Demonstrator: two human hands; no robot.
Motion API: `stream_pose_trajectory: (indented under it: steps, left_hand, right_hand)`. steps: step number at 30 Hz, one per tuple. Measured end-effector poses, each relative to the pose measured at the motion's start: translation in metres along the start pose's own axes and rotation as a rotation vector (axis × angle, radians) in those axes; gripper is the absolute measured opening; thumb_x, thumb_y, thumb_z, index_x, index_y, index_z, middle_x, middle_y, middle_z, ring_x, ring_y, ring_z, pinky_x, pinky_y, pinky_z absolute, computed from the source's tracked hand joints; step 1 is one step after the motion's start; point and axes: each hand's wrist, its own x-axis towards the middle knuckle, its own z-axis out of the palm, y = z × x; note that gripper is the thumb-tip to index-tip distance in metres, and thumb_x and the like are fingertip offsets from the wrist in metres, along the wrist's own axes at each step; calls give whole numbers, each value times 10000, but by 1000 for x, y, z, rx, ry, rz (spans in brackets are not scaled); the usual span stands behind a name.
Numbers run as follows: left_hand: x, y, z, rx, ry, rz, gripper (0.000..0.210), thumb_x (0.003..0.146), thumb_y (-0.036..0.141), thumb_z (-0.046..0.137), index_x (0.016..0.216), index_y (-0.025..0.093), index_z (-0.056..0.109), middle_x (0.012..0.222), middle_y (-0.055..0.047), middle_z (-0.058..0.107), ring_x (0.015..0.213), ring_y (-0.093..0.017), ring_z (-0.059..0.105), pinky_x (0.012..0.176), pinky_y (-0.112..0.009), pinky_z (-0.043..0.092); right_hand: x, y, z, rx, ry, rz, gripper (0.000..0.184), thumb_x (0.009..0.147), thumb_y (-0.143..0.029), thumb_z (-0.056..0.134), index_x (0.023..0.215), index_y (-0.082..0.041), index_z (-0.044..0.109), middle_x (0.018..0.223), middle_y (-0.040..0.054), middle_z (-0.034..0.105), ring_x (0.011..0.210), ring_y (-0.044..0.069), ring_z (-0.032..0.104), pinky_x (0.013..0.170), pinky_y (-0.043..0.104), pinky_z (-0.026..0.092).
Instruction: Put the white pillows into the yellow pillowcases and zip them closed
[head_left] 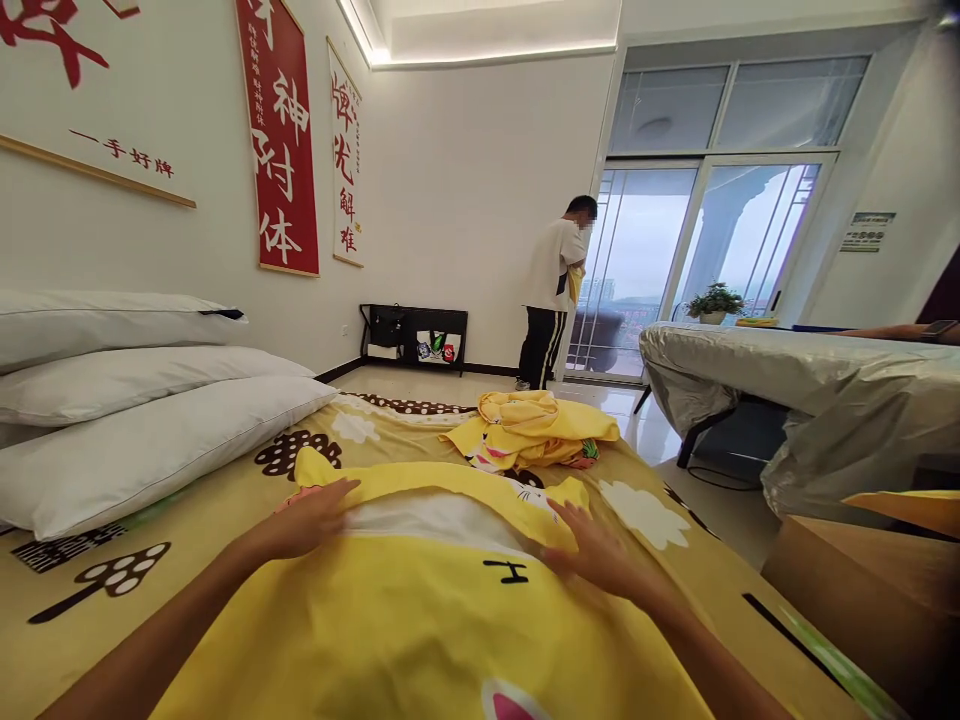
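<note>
Left of everything, three plump white pillows [150, 440] are lying stacked along the left edge of the bed [217, 500], their fabric smooth and faintly creased, with seams running along their rims. Above them, red and white scrolls [277, 140] are hanging on the wall from thin wooden rods. Around the pillows, the bed's tan sheet is showing spotted brown mushrooms and white clouds.

The left hand [315, 520], slightly blurred, is resting at the left end of the yellow cover's mouth; whether it is gripping the fabric, I cannot tell. Stretching across the bed's near edge, the soft yellow cover [397, 600] is bulging, its curved mouth gaping around smooth white material [442, 520], and it is bearing a black printed H. Beyond it, a crumpled yellow cloth heap [532, 435] is lying near the bed's far edge, and behind that a person [551, 265] is standing, holding more yellow cloth.

The right hand [596, 545] is touching the right end of the mouth, fingers spread; whether it is pinching the rim, I cannot tell. Farther right, shiny, wrinkled plastic is draping a table [750, 355], and a boxy brown carton [847, 570] is standing beside the bed's right edge.
</note>
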Motion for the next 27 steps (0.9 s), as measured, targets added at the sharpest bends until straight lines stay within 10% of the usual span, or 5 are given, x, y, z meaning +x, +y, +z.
stream_pose_trajectory:
  steps: [4,8,11,18,27]
  left_hand:
    - [-6,78,-2,-92,105,260,426,909,311,280,1237,242,542,1320,-43,570,1207,-200,520,1038,-312,382]
    - [12,122,57,102,-17,89,496,920,320,231,1016,105,668,1055,-203,680,1002,-325,630,889,-464,453]
    - [24,112,73,94,-98,60,505,911,312,249,972,85,696,1045,-228,685,981,-340,646,840,-459,471]
    - [3,38,35,-17,-168,43,534,929,490,212,1151,247,632,1161,-90,676,1041,-270,628,882,-386,452]
    - [-13,20,50,-59,-37,89,478,933,467,240,845,185,616,965,-106,686,881,-248,619,762,-339,421]
  right_hand:
    - [-8,-64,-24,191,102,-379,426,919,-497,383,1080,-228,671,1135,64,685,1036,205,623,886,306,463]
    - [-11,-109,27,-25,49,-326,412,946,-401,395,781,-188,707,848,78,730,800,206,666,694,279,468]
    - [-11,-103,54,-23,34,-344,357,956,-332,388,871,-188,704,953,75,728,901,203,659,740,265,460]
    - [-18,-18,51,-109,-84,-160,609,971,-516,235,823,-159,706,897,130,723,876,249,671,772,324,466]
    - [-23,-11,46,-187,-108,-275,582,986,-463,209,860,-172,698,935,126,716,918,250,657,831,350,466]
